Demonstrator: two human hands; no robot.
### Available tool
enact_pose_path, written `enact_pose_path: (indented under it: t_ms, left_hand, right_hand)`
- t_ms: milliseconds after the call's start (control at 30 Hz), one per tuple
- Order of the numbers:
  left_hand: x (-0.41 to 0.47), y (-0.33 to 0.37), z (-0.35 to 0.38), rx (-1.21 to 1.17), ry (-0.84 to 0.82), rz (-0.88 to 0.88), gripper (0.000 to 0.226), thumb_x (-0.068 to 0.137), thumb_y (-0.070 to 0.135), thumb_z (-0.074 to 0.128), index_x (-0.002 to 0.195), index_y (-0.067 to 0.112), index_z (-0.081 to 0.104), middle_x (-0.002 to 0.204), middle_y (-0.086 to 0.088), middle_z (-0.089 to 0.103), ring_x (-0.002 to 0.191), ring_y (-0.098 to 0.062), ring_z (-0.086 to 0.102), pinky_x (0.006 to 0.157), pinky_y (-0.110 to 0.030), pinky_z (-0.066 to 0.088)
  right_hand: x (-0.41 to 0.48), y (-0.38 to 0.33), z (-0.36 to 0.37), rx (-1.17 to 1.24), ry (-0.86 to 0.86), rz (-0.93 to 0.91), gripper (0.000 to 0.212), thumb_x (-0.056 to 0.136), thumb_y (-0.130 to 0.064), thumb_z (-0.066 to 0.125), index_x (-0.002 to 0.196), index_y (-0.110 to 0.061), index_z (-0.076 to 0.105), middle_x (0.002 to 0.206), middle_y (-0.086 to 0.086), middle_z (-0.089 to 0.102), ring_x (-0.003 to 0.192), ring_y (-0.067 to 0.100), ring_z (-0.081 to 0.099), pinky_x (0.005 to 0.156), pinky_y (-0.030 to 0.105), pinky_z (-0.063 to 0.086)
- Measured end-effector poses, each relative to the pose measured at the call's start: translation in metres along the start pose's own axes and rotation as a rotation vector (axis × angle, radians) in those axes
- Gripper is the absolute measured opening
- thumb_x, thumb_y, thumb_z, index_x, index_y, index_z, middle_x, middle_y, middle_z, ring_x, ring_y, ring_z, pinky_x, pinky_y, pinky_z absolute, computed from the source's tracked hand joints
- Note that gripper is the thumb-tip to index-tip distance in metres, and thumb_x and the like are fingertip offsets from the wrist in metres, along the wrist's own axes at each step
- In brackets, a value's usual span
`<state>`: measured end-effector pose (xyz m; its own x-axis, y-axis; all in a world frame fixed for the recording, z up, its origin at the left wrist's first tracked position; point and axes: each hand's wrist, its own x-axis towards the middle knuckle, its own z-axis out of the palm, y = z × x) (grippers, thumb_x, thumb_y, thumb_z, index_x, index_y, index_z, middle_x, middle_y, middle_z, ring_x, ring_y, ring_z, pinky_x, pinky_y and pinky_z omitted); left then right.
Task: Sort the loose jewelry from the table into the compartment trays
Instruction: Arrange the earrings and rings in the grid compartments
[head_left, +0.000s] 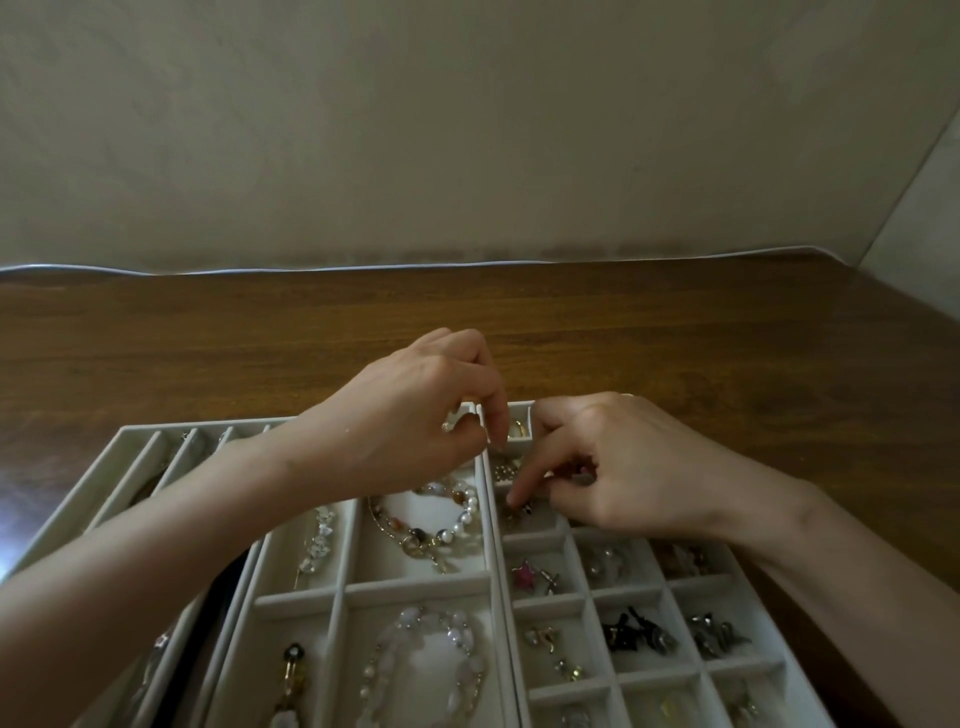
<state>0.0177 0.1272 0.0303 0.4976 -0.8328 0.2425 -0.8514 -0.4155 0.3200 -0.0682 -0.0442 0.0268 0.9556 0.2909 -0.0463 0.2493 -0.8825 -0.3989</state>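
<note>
- Left hand (415, 415) is pinching, seemingly, a small glinting piece (447, 426) above the middle tray (415, 584).
- Right hand (634, 467): its grip I cannot tell; its index fingertip (514, 498) is touching an earring (519, 512) in the right tray (582, 566).
- Both trays are sitting on the table (675, 338).

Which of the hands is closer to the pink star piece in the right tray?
Right. The right hand reaches into the compartment just beyond the pink star piece. The left hand is farther, up and left over the neighbouring tray.
</note>
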Motion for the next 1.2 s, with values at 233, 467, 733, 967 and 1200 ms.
enact_pose_path:
  t_ms: [233, 467, 733, 967, 1200]
  left_hand:
    - [0.0, -0.003, 0.003, -0.022, 0.012, -0.037, 0.02, 0.081, 0.019, 0.052, 0.077, 0.037, 0.06, 0.091, 0.016, 0.049, 0.087, -0.001, 0.045, 0.071, -0.017, 0.039]
    - [-0.002, -0.001, 0.001, -0.026, -0.012, -0.083, 0.02, 0.084, 0.014, 0.055, 0.081, 0.033, 0.063, 0.091, 0.016, 0.048, 0.086, -0.001, 0.046, 0.071, -0.016, 0.039]
    - [-0.003, 0.002, -0.003, -0.223, -0.071, -0.127, 0.016, 0.078, 0.015, 0.068, 0.089, 0.023, 0.059, 0.078, 0.018, 0.052, 0.072, 0.008, 0.048, 0.065, -0.008, 0.038]
    - [-0.003, 0.017, 0.008, -0.424, 0.091, -0.109, 0.032, 0.069, 0.012, 0.079, 0.085, 0.009, 0.051, 0.068, 0.011, 0.057, 0.052, 0.008, 0.05, 0.051, -0.004, 0.036]
    - [0.0, 0.012, 0.015, -0.586, 0.137, -0.224, 0.027, 0.069, 0.013, 0.079, 0.084, 0.01, 0.057, 0.068, 0.003, 0.068, 0.052, 0.006, 0.056, 0.051, -0.006, 0.039]
  right_hand:
    - [0.005, 0.001, 0.008, -0.073, 0.031, -0.064, 0.011, 0.083, -0.033, 0.068, 0.093, -0.034, 0.072, 0.091, -0.015, 0.055, 0.082, 0.001, 0.05, 0.071, 0.02, 0.04]
    - [0.008, 0.001, 0.014, -0.022, 0.105, -0.11, 0.006, 0.08, -0.034, 0.071, 0.086, -0.032, 0.071, 0.079, -0.02, 0.052, 0.075, -0.001, 0.048, 0.072, 0.024, 0.042]
    - [0.005, 0.004, -0.001, 0.312, 0.157, 0.054, 0.006, 0.078, -0.023, 0.073, 0.076, -0.025, 0.068, 0.073, -0.011, 0.061, 0.07, -0.005, 0.055, 0.063, 0.014, 0.044]
    - [0.005, 0.004, -0.005, 0.758, 0.224, 0.28, 0.007, 0.08, -0.021, 0.07, 0.073, -0.019, 0.071, 0.066, -0.01, 0.066, 0.064, 0.001, 0.056, 0.065, 0.024, 0.038]
    - [0.008, 0.005, -0.001, 0.794, 0.279, 0.312, 0.013, 0.08, -0.02, 0.071, 0.067, -0.02, 0.068, 0.059, -0.01, 0.062, 0.053, -0.003, 0.053, 0.054, 0.018, 0.039]
